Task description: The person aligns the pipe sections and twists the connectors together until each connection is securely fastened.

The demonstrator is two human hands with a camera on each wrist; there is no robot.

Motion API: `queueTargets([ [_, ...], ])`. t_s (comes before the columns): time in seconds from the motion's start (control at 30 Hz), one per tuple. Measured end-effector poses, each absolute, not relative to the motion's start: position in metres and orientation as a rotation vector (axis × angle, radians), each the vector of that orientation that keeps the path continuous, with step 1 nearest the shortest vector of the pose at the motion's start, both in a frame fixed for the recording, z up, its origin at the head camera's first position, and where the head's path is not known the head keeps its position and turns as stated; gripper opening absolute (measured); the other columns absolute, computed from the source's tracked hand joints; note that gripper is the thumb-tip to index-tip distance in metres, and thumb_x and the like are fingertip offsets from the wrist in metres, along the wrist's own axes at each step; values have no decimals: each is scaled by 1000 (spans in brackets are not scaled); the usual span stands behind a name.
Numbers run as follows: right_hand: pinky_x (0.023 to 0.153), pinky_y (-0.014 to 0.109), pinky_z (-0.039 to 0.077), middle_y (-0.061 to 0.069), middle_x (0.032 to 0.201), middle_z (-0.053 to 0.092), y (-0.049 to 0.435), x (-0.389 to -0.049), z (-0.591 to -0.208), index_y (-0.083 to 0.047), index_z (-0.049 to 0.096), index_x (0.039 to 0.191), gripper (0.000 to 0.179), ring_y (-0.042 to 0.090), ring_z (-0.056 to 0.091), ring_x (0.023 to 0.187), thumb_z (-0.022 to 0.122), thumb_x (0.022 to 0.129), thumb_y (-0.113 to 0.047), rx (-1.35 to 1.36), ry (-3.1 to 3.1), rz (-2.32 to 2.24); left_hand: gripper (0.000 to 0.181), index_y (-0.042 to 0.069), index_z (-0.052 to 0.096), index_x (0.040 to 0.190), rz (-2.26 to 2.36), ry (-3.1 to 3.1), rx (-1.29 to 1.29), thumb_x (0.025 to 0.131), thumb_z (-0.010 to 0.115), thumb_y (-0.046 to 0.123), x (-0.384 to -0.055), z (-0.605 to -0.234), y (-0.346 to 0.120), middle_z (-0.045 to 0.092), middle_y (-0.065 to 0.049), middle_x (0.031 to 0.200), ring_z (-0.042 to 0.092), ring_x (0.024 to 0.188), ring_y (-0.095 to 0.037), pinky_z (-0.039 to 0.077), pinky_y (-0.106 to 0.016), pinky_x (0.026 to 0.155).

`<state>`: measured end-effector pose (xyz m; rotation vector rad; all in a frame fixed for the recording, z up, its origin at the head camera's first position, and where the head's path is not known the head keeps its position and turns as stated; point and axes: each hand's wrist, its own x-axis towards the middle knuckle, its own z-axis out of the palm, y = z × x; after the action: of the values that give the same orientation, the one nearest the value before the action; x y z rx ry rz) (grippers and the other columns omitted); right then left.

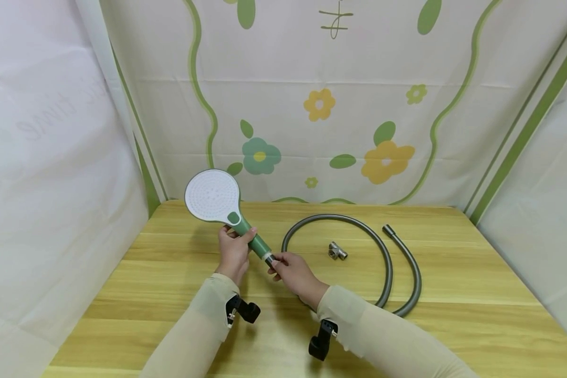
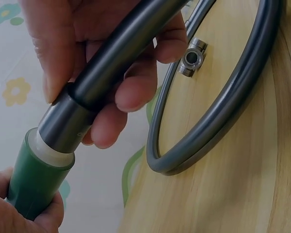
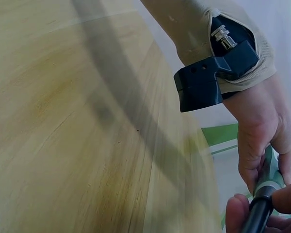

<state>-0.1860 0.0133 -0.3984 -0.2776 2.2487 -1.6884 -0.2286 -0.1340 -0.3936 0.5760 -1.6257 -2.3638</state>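
Observation:
A green hand shower (image 1: 212, 195) with a round white spray face is held above the table, tilted with its head up and to the left. My left hand (image 1: 233, 253) grips its green handle (image 2: 41, 179). At the handle's lower end, my right hand (image 1: 298, 275) pinches the dark grey connector (image 2: 65, 121) of a shower hose (image 1: 388, 268). That connector meets the handle's white collar; how far it is screwed on I cannot tell. The hose loops over the table, and its other end fitting (image 1: 388, 230) lies at the right.
A small metal tee fitting (image 1: 337, 251) lies inside the hose loop on the wooden table (image 1: 170, 294). Printed fabric walls (image 1: 283, 131) enclose the back and both sides. A black camera mount (image 1: 322, 340) sits on each wrist.

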Motion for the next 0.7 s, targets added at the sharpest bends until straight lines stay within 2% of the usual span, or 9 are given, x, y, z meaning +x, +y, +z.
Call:
queueTargets([
  [0.17,84,47,52,15,98,66,15,-188,-399,8,56,125,32,33,63,90,50,100,-12,-306,2248,-1647,76,4,15,146,-2357,-1640,572,89,65,-2,-228,-394,-134,37,-17,121,50,110,-30,47,-38,95],
  [0.4,66,29,48,9,94,64,18,-192,-398,4,61,116,29,18,60,79,63,93,-14,-348,2339,-1522,77,6,14,147,-2361,-1669,566,90,65,0,-227,-395,-134,36,-18,124,49,112,-31,47,-38,96],
  [0.53,71,36,54,10,95,66,18,-193,-398,6,60,116,28,24,64,81,62,94,-12,-345,2320,-1542,76,6,14,146,-2366,-1666,567,90,65,1,-227,-396,-134,35,-18,124,49,111,-30,46,-38,96],
  [0.7,78,45,54,12,93,67,17,-193,-398,6,59,116,29,35,65,87,60,95,-13,-322,2295,-1571,75,6,14,146,-2361,-1663,566,90,65,1,-227,-397,-133,34,-17,123,48,111,-31,46,-40,96],
])
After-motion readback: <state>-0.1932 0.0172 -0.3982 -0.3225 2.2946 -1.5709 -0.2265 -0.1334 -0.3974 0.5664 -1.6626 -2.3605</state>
